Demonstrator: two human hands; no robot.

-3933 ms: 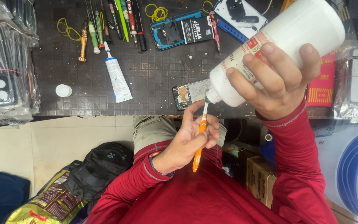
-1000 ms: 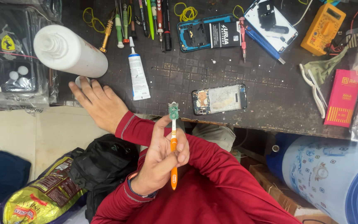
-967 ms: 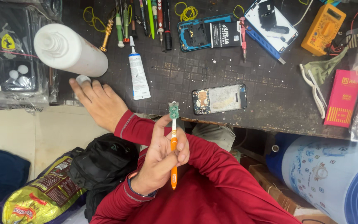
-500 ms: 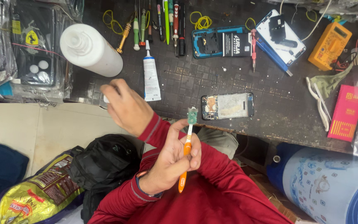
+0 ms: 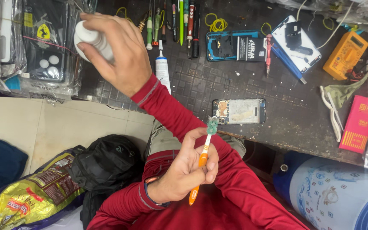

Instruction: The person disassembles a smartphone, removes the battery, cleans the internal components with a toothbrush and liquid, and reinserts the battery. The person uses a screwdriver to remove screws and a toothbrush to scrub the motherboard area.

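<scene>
Since a moment ago, right hand (image 5: 116, 51) has clamped its grip on the white plastic bottle (image 5: 91, 37); left hand (image 5: 184, 170) grips the orange-handled toothbrush (image 5: 203, 159) upright, below that bottle, nearer the opened phone (image 5: 238, 111)

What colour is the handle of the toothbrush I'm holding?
Orange with white, seen in the head view: the toothbrush is held in the left hand.

Phone-repair workshop: screwdrivers (image 5: 179, 21), multimeter (image 5: 345, 55)

Yellow snack bag (image 5: 30, 200) on the floor, flat red box (image 5: 360, 123) (table's right edge), orange meter's grey screen (image 5: 358, 41)
</scene>
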